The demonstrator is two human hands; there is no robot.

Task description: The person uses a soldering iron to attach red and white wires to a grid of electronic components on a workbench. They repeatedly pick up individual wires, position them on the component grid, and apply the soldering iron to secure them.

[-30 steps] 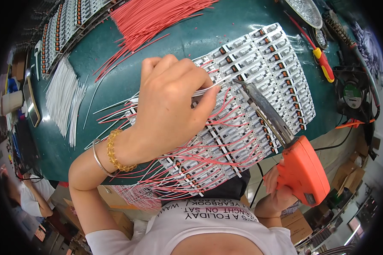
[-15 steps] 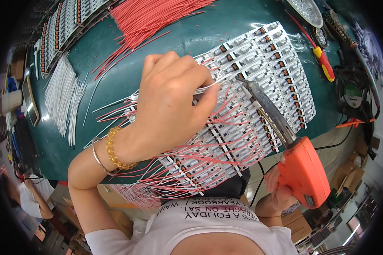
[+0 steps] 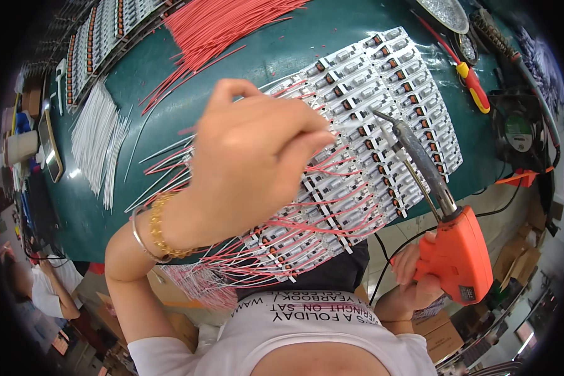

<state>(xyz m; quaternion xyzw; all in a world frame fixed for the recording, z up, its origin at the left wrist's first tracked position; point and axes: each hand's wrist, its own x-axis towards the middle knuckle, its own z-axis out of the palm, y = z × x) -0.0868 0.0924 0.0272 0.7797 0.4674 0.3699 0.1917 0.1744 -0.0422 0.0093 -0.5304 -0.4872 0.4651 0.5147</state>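
My left hand is closed in a pinch above a panel of small circuit boards. White wires are in its fingers, mostly hidden and smeared by motion. Around the grip of a red soldering gun, my right hand is closed at the panel's near right. The gun's dark tip points up-left over the boards, apart from the left fingertips. Red wires and white ones are attached along the boards' left and near rows, trailing left over the table edge.
Loose red wires lie at the back of the green table, with white wires at left. A red-yellow screwdriver, a metal dish and a small fan are at right. Another person is at far left.
The soldering gun and its tip have moved right, away from my left fingertips. My left hand has shifted slightly and is blurred. The white wires at its fingertips show less now.
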